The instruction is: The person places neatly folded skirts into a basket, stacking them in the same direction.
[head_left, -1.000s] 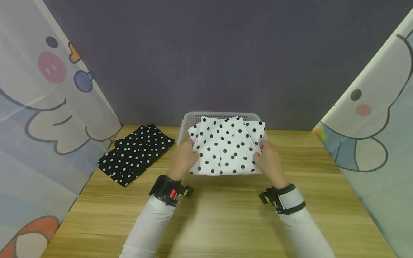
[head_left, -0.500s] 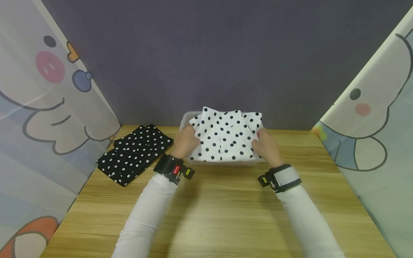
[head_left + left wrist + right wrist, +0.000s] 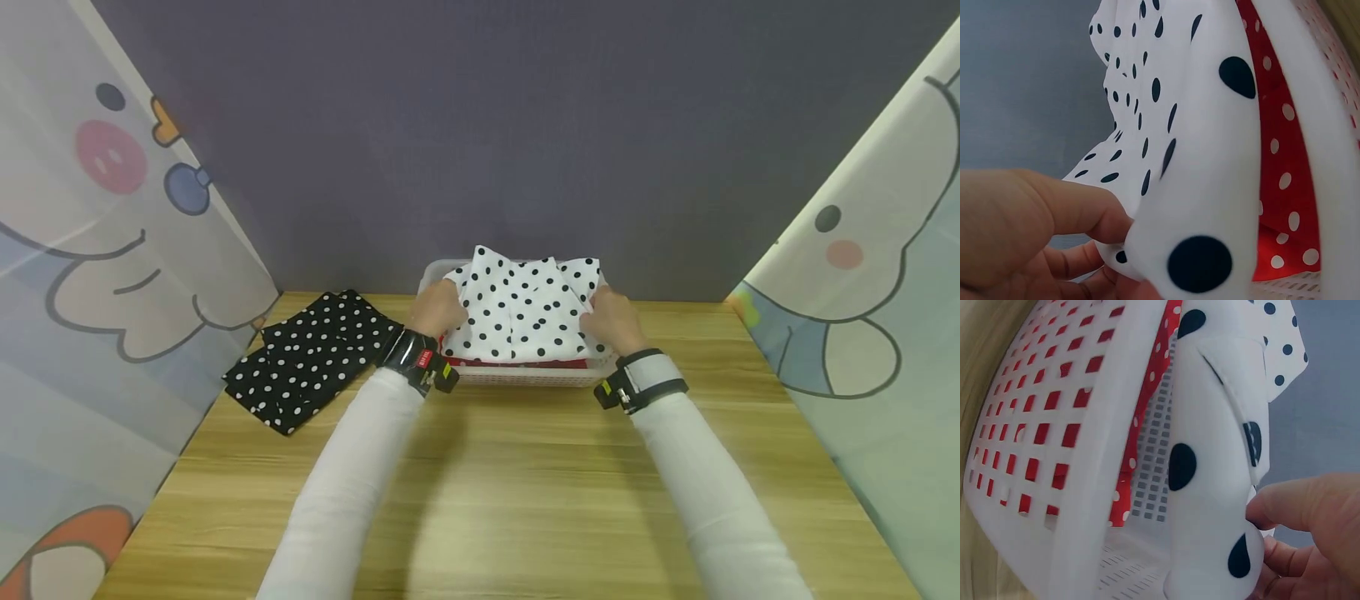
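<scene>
“One white cloth [image 3: 517, 312] under inspection. Position?”

“Over the basket [image 3: 525, 378], with a strip of red cloth [image 3: 555, 364] showing below its near edge. Contact with the basket's floor: cannot tell.”

“State of each grip?”

“The left grip [image 3: 439, 309] and the right grip [image 3: 611, 320] are both engaged, thumb and fingers pinching opposite sides of the white cloth.”

“Hazards?”

“Three, in my judgement. Uneven release could tip the white cloth and spoil its folds. Crowding the near wall could snag its edge on the red cloth and ruck both. A pinch on outer layers alone could let inner ones slip.”

“And the black cloth [image 3: 315, 358]?”

“On the counter [image 3: 540, 483], left of the basket. A careless sweep of the left sleeve [image 3: 337, 487] could drag it.”
</scene>
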`<state>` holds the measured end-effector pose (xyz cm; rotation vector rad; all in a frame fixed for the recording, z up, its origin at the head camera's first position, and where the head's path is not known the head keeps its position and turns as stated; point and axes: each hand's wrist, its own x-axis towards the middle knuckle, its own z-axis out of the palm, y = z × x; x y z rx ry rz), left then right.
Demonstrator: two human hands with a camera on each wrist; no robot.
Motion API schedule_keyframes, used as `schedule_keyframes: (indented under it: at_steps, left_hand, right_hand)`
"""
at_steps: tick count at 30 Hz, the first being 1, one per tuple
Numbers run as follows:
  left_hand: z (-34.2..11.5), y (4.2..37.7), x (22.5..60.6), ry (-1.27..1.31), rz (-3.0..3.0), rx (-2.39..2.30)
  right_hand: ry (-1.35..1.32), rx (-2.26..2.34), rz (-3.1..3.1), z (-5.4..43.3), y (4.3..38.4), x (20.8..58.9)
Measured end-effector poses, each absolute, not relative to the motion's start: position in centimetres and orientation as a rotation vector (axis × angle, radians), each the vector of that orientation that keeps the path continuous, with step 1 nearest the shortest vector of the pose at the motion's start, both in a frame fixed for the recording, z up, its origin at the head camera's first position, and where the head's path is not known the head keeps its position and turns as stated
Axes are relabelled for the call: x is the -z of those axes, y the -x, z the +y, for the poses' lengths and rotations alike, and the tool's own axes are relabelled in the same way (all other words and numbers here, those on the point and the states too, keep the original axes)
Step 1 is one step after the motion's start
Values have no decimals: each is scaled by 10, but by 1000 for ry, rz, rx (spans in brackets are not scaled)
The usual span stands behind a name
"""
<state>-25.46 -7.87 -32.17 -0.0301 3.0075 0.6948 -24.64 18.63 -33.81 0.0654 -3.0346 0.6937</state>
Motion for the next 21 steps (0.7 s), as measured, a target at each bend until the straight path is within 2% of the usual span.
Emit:
schedule_keyframes:
  at_steps: [12, 21]
  left_hand:
    - [-70, 274, 329, 93, 2963, -527]
    - [-68, 281, 337, 88, 2909, -467]
  right_hand:
    - [-97, -699, -3173, 185, 269, 343]
    - [-153, -514, -3369, 182, 281, 339]
